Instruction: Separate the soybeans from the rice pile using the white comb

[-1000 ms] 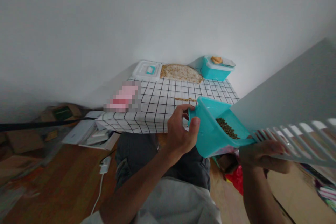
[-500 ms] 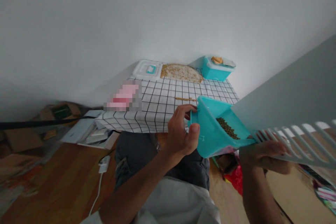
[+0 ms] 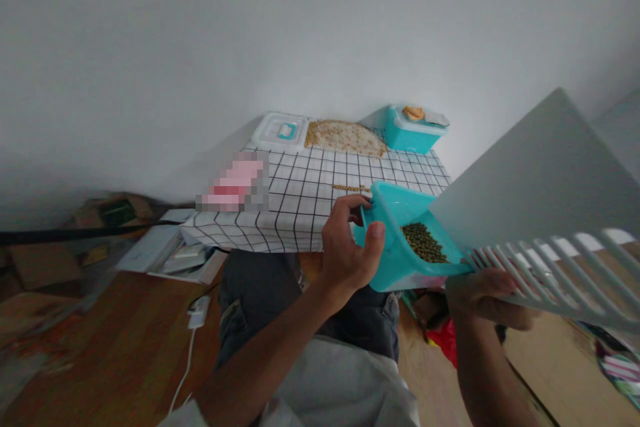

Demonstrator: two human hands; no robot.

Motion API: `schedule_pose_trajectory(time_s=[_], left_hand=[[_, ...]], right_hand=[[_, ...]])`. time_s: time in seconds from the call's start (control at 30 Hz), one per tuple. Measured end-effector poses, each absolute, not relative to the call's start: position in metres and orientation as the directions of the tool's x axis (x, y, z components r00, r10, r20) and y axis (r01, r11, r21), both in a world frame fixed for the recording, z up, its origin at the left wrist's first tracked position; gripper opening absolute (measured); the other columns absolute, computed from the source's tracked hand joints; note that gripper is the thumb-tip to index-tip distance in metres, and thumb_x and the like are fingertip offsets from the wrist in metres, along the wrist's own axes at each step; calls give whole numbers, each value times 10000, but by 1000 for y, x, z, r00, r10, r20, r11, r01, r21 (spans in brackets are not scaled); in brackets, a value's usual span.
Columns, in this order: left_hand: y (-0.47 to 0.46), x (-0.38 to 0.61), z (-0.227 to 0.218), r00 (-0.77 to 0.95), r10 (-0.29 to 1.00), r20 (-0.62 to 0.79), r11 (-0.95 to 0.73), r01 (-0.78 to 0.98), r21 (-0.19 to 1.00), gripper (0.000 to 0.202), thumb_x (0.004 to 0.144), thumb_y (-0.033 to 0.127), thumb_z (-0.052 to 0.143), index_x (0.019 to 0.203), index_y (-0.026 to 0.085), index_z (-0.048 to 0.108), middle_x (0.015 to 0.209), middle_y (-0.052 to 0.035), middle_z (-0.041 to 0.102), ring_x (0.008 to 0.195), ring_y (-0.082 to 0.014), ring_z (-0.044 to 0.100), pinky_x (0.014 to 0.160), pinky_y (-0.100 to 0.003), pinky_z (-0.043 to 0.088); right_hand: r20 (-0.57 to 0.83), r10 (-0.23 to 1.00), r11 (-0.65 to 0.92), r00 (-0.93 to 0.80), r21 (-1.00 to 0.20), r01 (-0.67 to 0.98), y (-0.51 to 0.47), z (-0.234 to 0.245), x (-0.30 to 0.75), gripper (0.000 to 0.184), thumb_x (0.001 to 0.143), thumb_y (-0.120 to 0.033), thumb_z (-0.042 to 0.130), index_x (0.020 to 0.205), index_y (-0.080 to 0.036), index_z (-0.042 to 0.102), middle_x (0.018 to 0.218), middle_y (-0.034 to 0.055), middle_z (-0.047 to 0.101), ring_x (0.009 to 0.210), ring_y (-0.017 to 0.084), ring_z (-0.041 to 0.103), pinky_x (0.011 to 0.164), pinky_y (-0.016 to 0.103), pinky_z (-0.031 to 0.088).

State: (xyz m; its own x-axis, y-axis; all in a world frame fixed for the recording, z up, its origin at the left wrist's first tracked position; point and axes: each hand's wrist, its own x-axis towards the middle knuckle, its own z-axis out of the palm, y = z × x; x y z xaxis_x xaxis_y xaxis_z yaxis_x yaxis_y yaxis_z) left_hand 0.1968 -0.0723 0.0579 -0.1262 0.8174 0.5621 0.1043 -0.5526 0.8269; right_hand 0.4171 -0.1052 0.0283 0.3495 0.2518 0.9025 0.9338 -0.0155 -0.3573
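My left hand (image 3: 350, 250) grips the near left edge of a turquoise plastic box (image 3: 387, 260), held in the air in front of me. Small green beans (image 3: 424, 243) lie heaped in its low right corner. My right hand (image 3: 483, 297) is closed on the edge of a white slotted tray (image 3: 545, 220), tilted so that its lower edge meets the box's right rim. Behind stands a table under a black-and-white checked cloth (image 3: 300, 203).
On the table's far side are a white lidded box (image 3: 280, 132), a spread of tan grains (image 3: 345, 137) and a turquoise lidded box (image 3: 413, 129). A short line of grains (image 3: 350, 188) lies mid-cloth. Papers, cardboard and a white cable lie on the wooden floor at left.
The turquoise box has levelled out and shifted slightly left; the beans have gathered into a rounder heap. The white tray has tipped up more steeply.
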Motion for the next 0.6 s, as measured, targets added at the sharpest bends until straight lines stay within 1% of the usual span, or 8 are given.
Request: schedule_pose_trajectory(time_s=[0.07,0.1,0.13,0.17,0.27,0.33,0.43,0.6], left_hand=[[-72,199,58,-141,819,557,-550,87,831,536,902,709,398,1020,213,563,987,-70,643,798,-188,594,760,-353,496],[-72,200,58,-147,819,554,-550,73,832,527,907,700,402,1018,212,564,985,-70,642,808,-190,595,765,-353,494],[-72,201,58,-158,818,553,-551,61,832,516,913,690,406,1013,210,566,985,-71,641,824,-192,597,774,-354,491],[-71,201,59,-170,817,551,-552,51,833,506,918,681,409,1005,209,568,988,-73,641,846,-196,599,786,-357,489],[-71,202,59,-190,821,538,-543,30,839,494,935,668,385,985,214,573,1001,-78,641,930,-216,608,831,-373,489],[-70,202,59,-176,835,521,-526,24,850,495,945,665,362,983,220,576,1002,-78,644,943,-220,612,829,-375,491],[-69,202,57,-155,854,497,-499,29,866,487,956,653,351,978,223,579,966,-71,644,900,-211,612,790,-363,487],[-68,202,55,-160,849,503,-498,75,864,477,919,673,432,997,222,568,960,-62,630,827,-196,584,754,-358,476]], right_hand=[[969,-34,-88,244,-246,965,-109,25,414,502,916,-627,232,645,-247,416,590,11,299,551,193,393,504,356,341],[973,-144,-129,179,-197,972,-110,24,413,486,908,-618,281,627,-245,413,584,16,327,532,182,386,496,350,334],[968,-213,-168,132,-170,971,-111,23,411,478,903,-607,309,612,-243,412,576,21,349,515,172,380,487,343,326],[965,-236,-199,116,-165,966,-112,22,410,478,903,-600,319,600,-242,412,565,23,363,500,166,377,480,335,318],[966,-197,-264,170,-219,939,-111,23,405,503,917,-595,304,557,-251,377,515,25,367,471,159,374,467,316,297],[966,-139,-241,216,-245,939,-109,25,403,515,935,-577,290,535,-255,344,479,18,353,444,151,370,458,307,293],[968,-88,-186,236,-248,951,-109,29,399,524,953,-557,273,527,-258,333,443,5,325,417,144,361,454,301,303],[962,-62,-221,267,-274,936,-109,34,394,602,955,-614,219,497,-251,362,413,23,370,398,144,384,450,294,300]])
